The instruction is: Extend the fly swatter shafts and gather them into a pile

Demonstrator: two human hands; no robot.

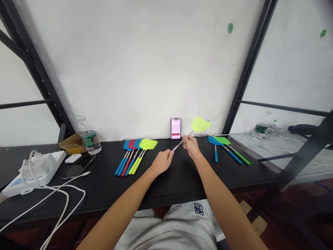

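A fly swatter with a yellow head and a thin metal rod is held slanting over the table, head up and to the right. Its handle is covered by my left hand, which is closed around it. Higher up, my right hand pinches the metal rod. On the left lies a row of several fly swatters with blue, red and yellow handles, heads overlapping. To the right, blue and green fly swatters lie fanned out.
A lit phone leans on the wall behind my hands. At left stand a water bottle, a cardboard box, a white earphone case, a dark phone and a power strip with white cables. Black posts frame the table.
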